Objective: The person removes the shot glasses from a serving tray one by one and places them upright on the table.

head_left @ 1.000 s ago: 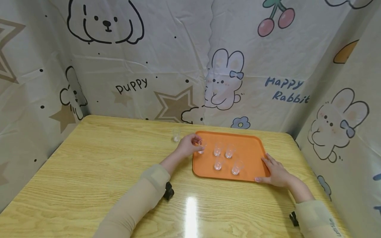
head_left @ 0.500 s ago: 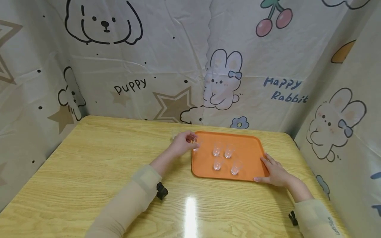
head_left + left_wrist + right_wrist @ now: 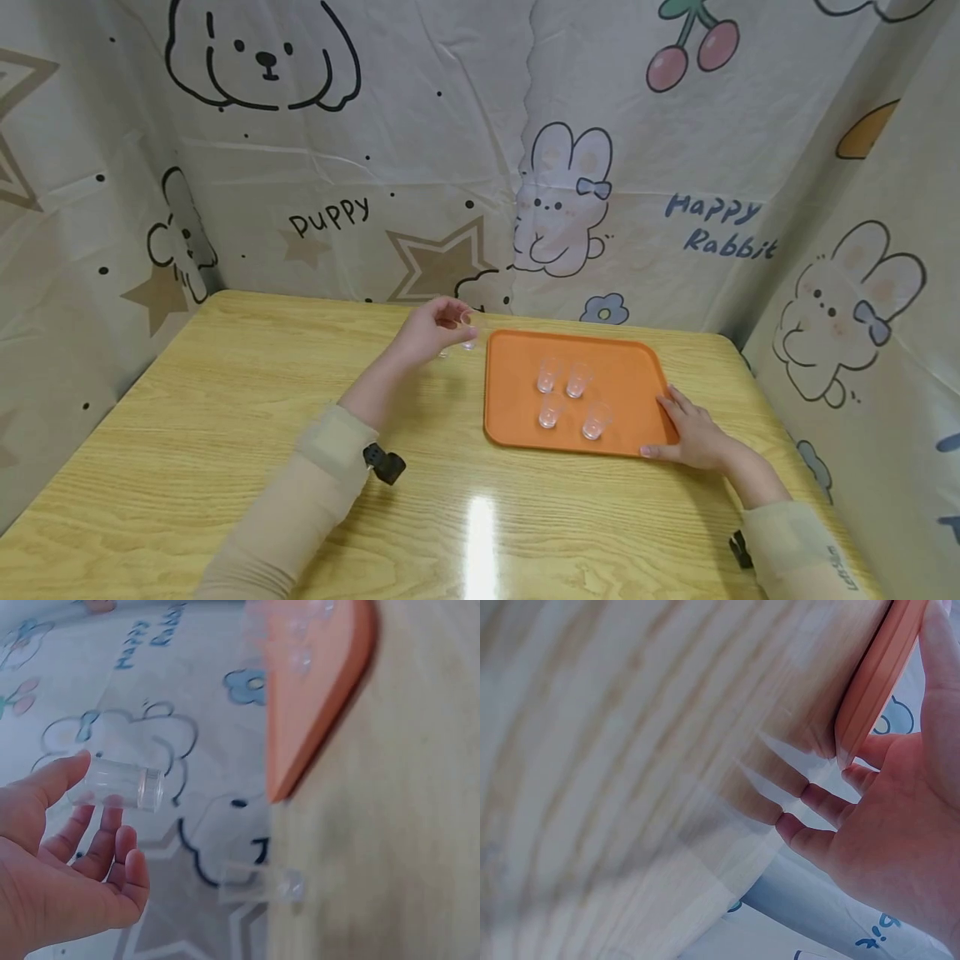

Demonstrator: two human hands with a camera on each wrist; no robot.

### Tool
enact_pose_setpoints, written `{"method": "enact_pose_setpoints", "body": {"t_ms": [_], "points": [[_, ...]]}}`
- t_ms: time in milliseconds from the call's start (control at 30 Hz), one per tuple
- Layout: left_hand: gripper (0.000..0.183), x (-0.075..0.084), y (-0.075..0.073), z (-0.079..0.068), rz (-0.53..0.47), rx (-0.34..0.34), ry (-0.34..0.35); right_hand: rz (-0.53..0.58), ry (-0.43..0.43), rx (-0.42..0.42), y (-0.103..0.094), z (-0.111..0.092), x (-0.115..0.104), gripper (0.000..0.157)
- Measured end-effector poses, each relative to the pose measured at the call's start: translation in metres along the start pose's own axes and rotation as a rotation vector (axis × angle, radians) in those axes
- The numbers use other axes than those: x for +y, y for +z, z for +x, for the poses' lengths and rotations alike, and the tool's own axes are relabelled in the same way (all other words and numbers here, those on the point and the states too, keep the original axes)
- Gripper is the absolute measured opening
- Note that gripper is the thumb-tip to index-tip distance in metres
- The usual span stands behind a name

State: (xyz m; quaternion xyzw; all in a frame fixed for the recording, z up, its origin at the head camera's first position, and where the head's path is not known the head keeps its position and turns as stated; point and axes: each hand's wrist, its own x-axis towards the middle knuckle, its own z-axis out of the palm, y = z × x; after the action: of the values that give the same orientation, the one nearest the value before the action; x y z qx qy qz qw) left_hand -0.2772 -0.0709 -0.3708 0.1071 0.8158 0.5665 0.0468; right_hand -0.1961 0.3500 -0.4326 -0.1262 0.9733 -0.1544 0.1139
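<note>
In the head view my left hand pinches a small clear shot glass between thumb and fingers, off the tray's left end. Held sideways to the left wrist camera, that glass looks see-through with a thick base. Another clear shot glass stands on the table below; in the head view my hand mostly hides it. Several more shot glasses stand on the orange tray. My right hand rests at the tray's near right corner, fingers spread, thumb along the front rim. Two fingertips touch the table.
The wood-grain table reaches back to a printed cloth hanging behind it. Another stretch of cloth closes off the right side. A light reflection lies on the table in front.
My left hand has lifted a shot glass off the tray's left end and carried it left and back, over the table. My right hand and the tray have stayed put.
</note>
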Motion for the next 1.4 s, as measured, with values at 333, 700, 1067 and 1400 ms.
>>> {"method": "enact_pose_setpoints", "body": {"t_ms": [333, 700, 1067, 1400], "points": [[0.035, -0.005, -0.042, 0.001, -0.075, 0.1, 0.015, -0.021, -0.011, 0.007, -0.002, -0.001, 0.0, 0.1], [0.044, -0.044, -0.064, 0.004, 0.0, 0.158, -0.028, -0.023, -0.005, 0.004, -0.001, -0.001, 0.0, 0.1], [0.042, -0.084, -0.064, 0.011, 0.063, 0.151, -0.085, -0.002, -0.004, 0.001, 0.001, 0.001, 0.001, 0.102], [0.043, -0.098, -0.061, 0.011, 0.122, 0.099, -0.087, 0.006, -0.012, 0.022, 0.004, 0.002, 0.008, 0.103]]}}
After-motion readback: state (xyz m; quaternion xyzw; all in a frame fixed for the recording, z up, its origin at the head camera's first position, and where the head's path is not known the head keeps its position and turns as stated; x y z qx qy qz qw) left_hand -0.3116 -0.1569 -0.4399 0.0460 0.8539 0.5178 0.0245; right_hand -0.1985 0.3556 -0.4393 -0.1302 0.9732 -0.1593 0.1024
